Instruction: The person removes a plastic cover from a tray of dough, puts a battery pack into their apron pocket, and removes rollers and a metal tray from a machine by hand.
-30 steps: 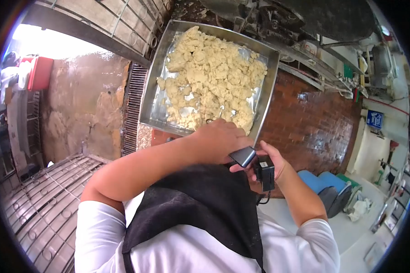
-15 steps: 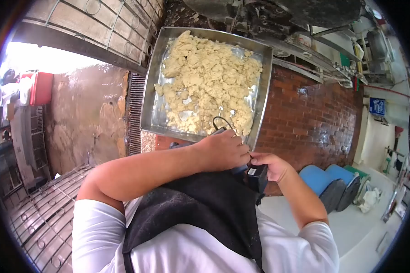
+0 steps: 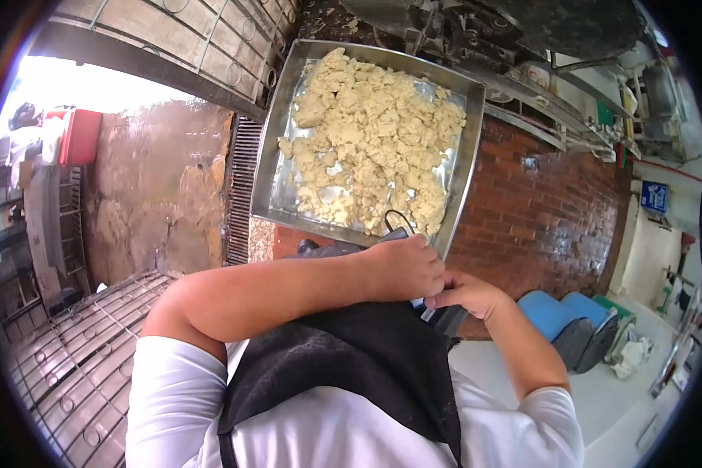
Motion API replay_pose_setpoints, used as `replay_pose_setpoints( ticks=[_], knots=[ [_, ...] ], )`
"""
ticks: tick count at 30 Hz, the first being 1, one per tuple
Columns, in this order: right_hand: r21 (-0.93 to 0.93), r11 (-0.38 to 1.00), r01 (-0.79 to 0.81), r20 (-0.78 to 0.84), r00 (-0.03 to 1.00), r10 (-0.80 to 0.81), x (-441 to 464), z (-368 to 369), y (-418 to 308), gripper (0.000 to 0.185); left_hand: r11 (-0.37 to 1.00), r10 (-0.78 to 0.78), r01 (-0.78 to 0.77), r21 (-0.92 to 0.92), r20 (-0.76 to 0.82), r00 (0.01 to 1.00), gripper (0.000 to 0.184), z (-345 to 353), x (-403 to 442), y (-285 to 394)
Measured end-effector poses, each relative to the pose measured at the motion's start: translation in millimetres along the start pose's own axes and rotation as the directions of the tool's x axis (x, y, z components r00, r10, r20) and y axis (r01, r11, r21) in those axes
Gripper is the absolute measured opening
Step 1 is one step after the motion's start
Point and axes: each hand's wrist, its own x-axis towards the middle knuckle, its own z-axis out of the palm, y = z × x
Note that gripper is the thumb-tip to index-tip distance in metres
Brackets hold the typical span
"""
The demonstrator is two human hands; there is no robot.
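On our left we see a red boxy container (image 3: 81, 139) and a long, dark slatted grate (image 3: 243, 187) edging a mottled brown surface (image 3: 152, 183). To our right, glossy reddish-brown brick paving (image 3: 534, 204) spreads out, with two rounded blue-topped objects (image 3: 541, 313) near a crumpled white bundle (image 3: 632, 353).

Has reddish-brown brick flooring (image 3: 530, 210) right of centre, glossy with reflected light. Turns to a pale floor (image 3: 612, 398) at lower right, with blue containers (image 3: 540, 310) standing side by side along its edge. Rises at far right to a pale wall (image 3: 645, 253) near a blue panel (image 3: 655, 196) with white markings. Shows stained brown paving (image 3: 140, 195) at left, wet-looking, beside a slatted drain grate (image 3: 246, 168). Bears a scrolled metal grille (image 3: 203, 43) at upper left, a red box (image 3: 86, 136) below, dark machinery (image 3: 472, 35) across the top. Glares white at upper left.
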Motion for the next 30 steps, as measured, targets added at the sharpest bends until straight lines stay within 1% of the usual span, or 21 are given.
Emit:
replay_pose_setpoints(
  ticks=[2,5,8,11,14,15,16,17,18,19,20,21,23,24,25,26,28,29,30],
  knots=[
    [-0.008,1.0,0.022,-0.021,1.0,-0.022,1.1,-0.3,2.3,0.04,1.0,0.003,-0.004,-0.005,-0.057,0.998,0.005,2.0,-2.1,0.0],
    [0.038,0.996,0.075,0.008,0.997,-0.075,5.4,-0.6,5.4,0.041,0.999,0.015,-0.014,0.034,-0.046,0.999,0.006,1.4,-4.6,-0.1],
    [0.046,0.993,0.113,0.0,0.994,-0.113,4.8,3.3,5.1,0.041,0.999,0.007,-0.006,0.037,-0.03,1.0,0.007,-5.3,-6.3,1.9],
    [0.041,0.985,0.167,0.049,0.984,-0.168,4.0,-0.2,9.6,0.046,0.995,0.009,-0.01,0.098,0.011,1.0,0.013,-21.5,-4.2,6.1],
    [0.057,0.979,0.198,0.047,0.979,-0.201,-0.7,-0.5,10.3,0.054,0.99,-0.026,0.037,0.134,-0.087,0.996,0.033,-53.2,-5.9,16.9],
    [0.054,0.976,0.212,0.065,0.974,-0.215,-1.7,1.5,7.4,0.056,0.986,-0.163,0.16,-0.041,-0.079,0.984,0.044,-75.7,-8.9,16.3],
    [0.055,0.972,0.23,0.083,0.969,-0.234,-1.7,5.1,0.8,0.059,0.938,-0.29,0.275,-0.211,-0.042,0.956,0.054,-104.0,-14.4,11.6],
    [0.055,0.967,0.251,0.101,0.962,-0.255,-2.0,7.5,-3.4,0.061,0.849,-0.403,0.381,-0.366,0.018,0.915,0.066,-119.8,-21.5,7.6],
    [0.06,0.964,0.261,0.089,0.96,-0.265,-2.6,8.5,-3.9,0.062,0.677,-0.574,0.515,-0.526,0.06,0.816,0.071,-113.3,-33.9,8.6],
    [0.059,0.961,0.271,0.08,0.958,-0.275,-2.3,9.2,-5.7,0.062,0.457,-0.715,0.603,-0.654,0.133,0.686,0.075,-96.2,-49.9,11.8],
    [0.051,0.96,0.275,0.077,0.957,-0.279,-1.4,9.7,-8.9,0.063,0.201,-0.817,0.635,-0.746,0.229,0.528,0.081,-81.7,-60.9,13.1],
    [0.057,0.962,0.267,0.085,0.959,-0.271,-0.7,10.8,-12.5,0.063,0.035,-0.719,0.598,-0.801,0.395,0.571,0.083,-72.8,-57.2,11.0],
    [0.064,0.966,0.252,0.091,0.962,-0.257,-1.1,12.9,-19.1,0.063,-0.179,-0.701,0.428,-0.886,0.42,0.576,0.08,-34.8,-45.8,12.4],
    [0.016,0.966,0.258,0.076,0.963,-0.259,-0.2,11.9,-19.5,0.062,-0.281,-0.685,0.329,-0.902,0.428,0.589,0.078,-30.4,-34.9,11.4],
    [-0.031,0.965,0.262,0.057,0.964,-0.26,1.4,9.7,-17.4,0.061,-0.403,-0.669,0.347,-0.847,0.532,0.52,0.074,-35.2,-27.4,11.3],
    [-0.072,0.962,0.262,0.037,0.965,-0.26,1.4,9.0,-15.6,0.061,-0.387,-0.684,0.317,-0.866,0.5,0.531,0.073,-32.9,-26.2,9.6],
    [-0.036,0.97,0.242,0.019,0.97,-0.242,-4.0,14.8,-22.1,0.058,-0.355,-0.712,0.262,-0.897,0.441,0.547,0.071,-29.4,-24.9,7.1],
    [-0.012,0.972,0.235,0.01,0.972,-0.235,-5.8,16.5,-24.0,0.057,-0.347,-0.701,0.243,-0.906,0.422,0.574,0.067,-31.1,-25.7,7.5],
    [0.023,0.973,0.228,0.026,0.973,-0.229,-6.3,14.0,-23.9,0.056,-0.198,-0.717,0.311,-0.93,0.354,0.601,0.065,-33.5,-26.6,6.5]
  ],
)
